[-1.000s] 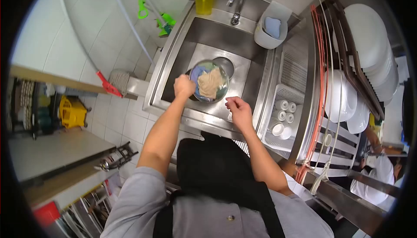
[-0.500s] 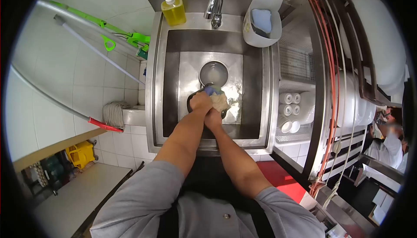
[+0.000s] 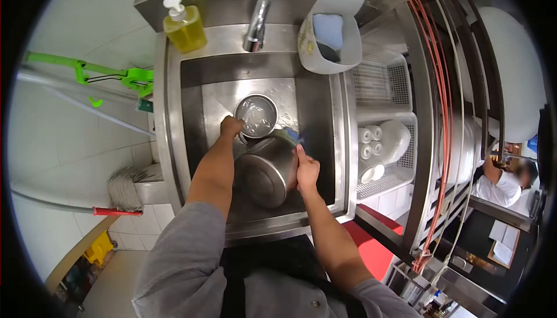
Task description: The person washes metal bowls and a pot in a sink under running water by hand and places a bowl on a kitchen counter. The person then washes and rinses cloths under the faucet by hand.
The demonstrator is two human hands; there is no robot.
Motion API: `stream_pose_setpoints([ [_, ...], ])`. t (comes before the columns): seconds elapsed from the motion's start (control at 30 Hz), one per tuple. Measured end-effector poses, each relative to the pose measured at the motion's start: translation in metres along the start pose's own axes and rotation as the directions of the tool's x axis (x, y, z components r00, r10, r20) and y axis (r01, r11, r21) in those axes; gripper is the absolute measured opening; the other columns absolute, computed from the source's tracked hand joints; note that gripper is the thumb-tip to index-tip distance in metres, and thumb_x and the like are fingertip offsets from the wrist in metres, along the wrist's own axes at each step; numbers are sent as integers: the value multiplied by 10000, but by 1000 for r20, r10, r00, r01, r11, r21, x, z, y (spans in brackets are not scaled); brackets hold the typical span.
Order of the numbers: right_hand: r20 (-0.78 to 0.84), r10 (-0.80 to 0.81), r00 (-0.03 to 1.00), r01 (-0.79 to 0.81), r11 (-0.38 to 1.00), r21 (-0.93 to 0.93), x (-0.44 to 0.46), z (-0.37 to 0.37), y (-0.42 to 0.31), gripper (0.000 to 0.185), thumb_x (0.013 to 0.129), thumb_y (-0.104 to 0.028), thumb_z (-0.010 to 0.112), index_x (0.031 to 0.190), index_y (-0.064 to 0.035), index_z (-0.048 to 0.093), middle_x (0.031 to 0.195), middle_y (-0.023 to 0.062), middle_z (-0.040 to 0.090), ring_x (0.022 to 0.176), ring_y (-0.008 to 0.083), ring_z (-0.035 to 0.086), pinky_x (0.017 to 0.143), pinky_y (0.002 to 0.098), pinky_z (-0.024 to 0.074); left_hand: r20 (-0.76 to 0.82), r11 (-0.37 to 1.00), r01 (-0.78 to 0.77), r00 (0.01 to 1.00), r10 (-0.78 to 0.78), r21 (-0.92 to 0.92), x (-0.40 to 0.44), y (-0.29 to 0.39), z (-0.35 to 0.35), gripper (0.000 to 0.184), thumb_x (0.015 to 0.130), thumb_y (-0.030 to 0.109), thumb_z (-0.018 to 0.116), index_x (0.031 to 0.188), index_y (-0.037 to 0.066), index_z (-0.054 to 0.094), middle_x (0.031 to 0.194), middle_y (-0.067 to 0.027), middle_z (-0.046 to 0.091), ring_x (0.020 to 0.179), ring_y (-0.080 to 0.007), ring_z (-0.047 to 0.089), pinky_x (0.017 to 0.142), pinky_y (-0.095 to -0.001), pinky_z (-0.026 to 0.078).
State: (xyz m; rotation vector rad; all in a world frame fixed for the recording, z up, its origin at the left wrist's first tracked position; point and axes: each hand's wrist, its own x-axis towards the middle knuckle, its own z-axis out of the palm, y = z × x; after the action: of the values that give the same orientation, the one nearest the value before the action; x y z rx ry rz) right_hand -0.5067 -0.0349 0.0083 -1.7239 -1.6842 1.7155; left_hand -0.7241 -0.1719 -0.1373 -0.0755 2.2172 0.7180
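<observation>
A round metal bowl (image 3: 256, 116) holding clear water sits in the steel sink (image 3: 342, 144). My left hand (image 3: 232, 125) is closed at the bowl's left rim; its fingertips are partly hidden. A larger metal pot (image 3: 264, 173), blurred by motion, lies tilted nearer me with its round base facing me. My right hand (image 3: 307, 170) grips the pot's right side, thumb pointing up along it. A blue sponge or cloth (image 3: 292, 135) shows at that hand's fingertips, by the pot's far edge. The pot's inside is hidden from me.
Behind the sink stand a yellow soap bottle (image 3: 185, 28), a faucet (image 3: 258, 22) and a white holder (image 3: 331, 42) with a blue sponge. On the right, a white basket (image 3: 386, 187) holds cups. Mops lean at left. Another person (image 3: 505, 181) is at far right.
My hands were together over a dark pan-like shape; now they are apart, left at the bowl and right on the tilted pot. The view has shifted, showing the sink further left.
</observation>
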Motion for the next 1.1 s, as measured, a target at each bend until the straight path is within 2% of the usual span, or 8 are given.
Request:
stream_pose_setpoints([
  [0.27,187,79,979,-103,987,121,27,-22,-5,394,879,-367,686,880,26,713,810,76,673,699,140,599,677,282,482,-259,716,-531,690,676,452,-52,49,-37,213,761,32,565,950,67,657,1309,-146,528,1151,-315,552,854,-421,509],
  [0.33,191,20,981,-45,991,123,29,-11,7,414,882,-393,675,862,18,721,759,53,669,659,121,574,645,288,469,-128,318,-619,332,935,718,-74,61,-72,203,769,16,550,934,70,655,1347,-111,505,1128,-320,565,861,-420,512],
  [0.5,500,-295,814,496,800,-336,-9,40,-20,365,901,-409,595,921,-55,682,804,208,659,718,359,634,695,412,491,-629,827,-422,541,559,372,-91,50,-105,90,803,45,556,853,59,630,1135,-117,630,910,-326,656,790,-411,564],
  [0.53,599,-310,738,609,688,-395,-22,51,-18,328,907,-363,581,917,-45,660,823,205,662,758,374,641,708,434,496,-580,931,-355,778,242,-87,-98,49,-115,83,838,68,548,859,42,624,1048,-117,640,846,-293,664,736,-401,583],
  [0.63,825,-315,469,866,350,-358,-52,67,-3,182,888,-207,572,899,-36,633,890,187,663,865,375,645,765,494,496,-252,590,-202,968,-3,-782,-110,29,-119,167,909,119,531,996,-17,572,860,-98,622,728,-222,660,645,-381,611],
  [0.8,754,-556,349,931,296,-213,-44,53,32,131,883,-149,560,857,-29,604,878,218,633,849,426,598,745,505,480,-232,588,-174,972,-24,-790,-131,24,-110,175,906,124,541,981,-28,583,843,-113,620,746,-222,662,637,-362,608],
  [1.0,634,-416,652,741,526,-417,-15,3,7,243,968,-178,478,1016,18,613,935,281,637,905,468,602,781,468,463,-292,502,-238,956,-31,-832,-245,18,-185,182,905,187,592,872,13,632,757,-58,622,641,-145,624,576,-300,579],
  [1.1,597,-443,668,699,649,-300,-17,-16,-12,229,1003,-162,467,879,4,564,760,54,565,723,121,505,692,275,440,-442,388,-358,884,-151,-849,-284,-48,-233,186,921,221,595,882,45,639,752,-29,617,640,-123,619,560,-280,565],
])
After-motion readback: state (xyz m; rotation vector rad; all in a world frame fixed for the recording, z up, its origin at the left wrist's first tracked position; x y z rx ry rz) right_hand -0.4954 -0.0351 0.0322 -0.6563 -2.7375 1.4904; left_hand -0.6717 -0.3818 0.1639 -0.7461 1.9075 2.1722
